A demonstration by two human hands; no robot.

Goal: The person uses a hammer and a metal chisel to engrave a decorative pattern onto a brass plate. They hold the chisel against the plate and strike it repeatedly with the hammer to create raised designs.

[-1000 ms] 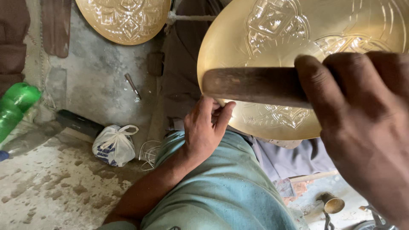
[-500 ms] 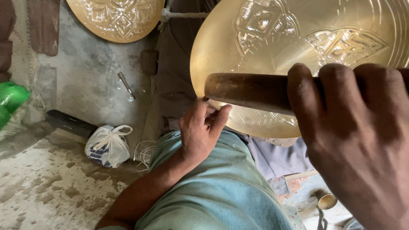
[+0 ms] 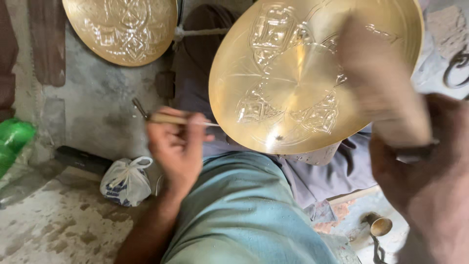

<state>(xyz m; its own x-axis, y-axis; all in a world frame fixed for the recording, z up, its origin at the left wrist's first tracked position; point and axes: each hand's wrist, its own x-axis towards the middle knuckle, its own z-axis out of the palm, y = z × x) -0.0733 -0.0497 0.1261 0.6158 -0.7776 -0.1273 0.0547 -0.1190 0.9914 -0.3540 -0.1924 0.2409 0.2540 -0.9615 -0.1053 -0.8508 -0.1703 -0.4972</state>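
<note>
A round brass plate (image 3: 298, 73) with an embossed leaf pattern lies tilted across my lap. My left hand (image 3: 177, 146) is closed around a thin pale stick-like tool (image 3: 171, 119) whose metal tip points toward the plate's left edge. My right hand (image 3: 430, 181), large and close to the camera at the right, grips a thick wooden handle (image 3: 386, 83) that is blurred with motion over the plate's right side. My teal-clad leg (image 3: 244, 215) fills the lower middle.
A second embossed brass plate (image 3: 122, 27) leans against the wall at top left. A knotted white plastic bag (image 3: 126, 182) and a green bottle (image 3: 14, 142) sit on the dusty floor at left. A small brass cup (image 3: 380, 225) stands at lower right.
My left hand has drawn back from the plate's underside and now holds a thin tool. The wooden handle in my right hand has swung from lying across the plate to upright.
</note>
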